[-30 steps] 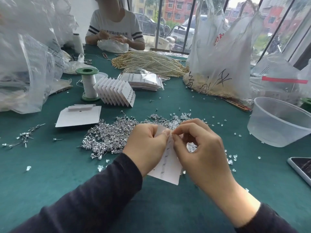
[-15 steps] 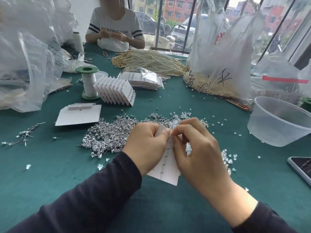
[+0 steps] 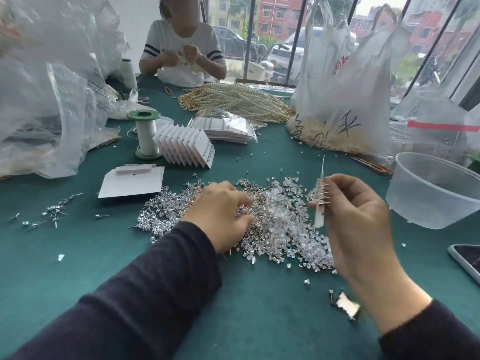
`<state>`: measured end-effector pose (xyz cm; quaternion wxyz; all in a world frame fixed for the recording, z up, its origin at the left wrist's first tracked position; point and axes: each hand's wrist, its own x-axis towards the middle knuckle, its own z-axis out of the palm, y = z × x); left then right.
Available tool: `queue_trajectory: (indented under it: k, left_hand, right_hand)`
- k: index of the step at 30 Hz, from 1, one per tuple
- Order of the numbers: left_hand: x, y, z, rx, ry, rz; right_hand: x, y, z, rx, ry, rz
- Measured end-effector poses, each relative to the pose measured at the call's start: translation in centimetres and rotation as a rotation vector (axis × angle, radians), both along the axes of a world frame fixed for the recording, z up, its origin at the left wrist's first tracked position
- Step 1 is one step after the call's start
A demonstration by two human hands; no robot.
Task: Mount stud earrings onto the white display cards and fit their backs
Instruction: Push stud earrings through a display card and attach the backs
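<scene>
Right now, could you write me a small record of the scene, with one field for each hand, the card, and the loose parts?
pile of studs and backs: loose on the green table, centre.
left hand: on the pile, fingers curled down; any pinch is hidden.
right hand: holds the display card above the pile's right edge.
display card: upright, edge-on, stud posts sticking out rightward.
finished cards: fanned, behind the pile.
</scene>
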<state>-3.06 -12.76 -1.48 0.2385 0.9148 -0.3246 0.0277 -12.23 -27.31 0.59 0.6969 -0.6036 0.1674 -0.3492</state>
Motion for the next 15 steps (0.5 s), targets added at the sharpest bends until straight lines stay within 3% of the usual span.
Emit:
queue_trajectory:
  k: [5, 15]
  left_hand:
    - [0.3, -0.3, -0.3, -0.076, -0.027, 0.017]
    - [-0.5, -0.3, 0.9, -0.436, -0.001, 0.05]
  right_hand:
    - [-0.3, -0.2, 0.3, 0.437, 0.076, 0.258]
    - [-0.6, 0.3, 0.1, 0.841, 0.023, 0.464]
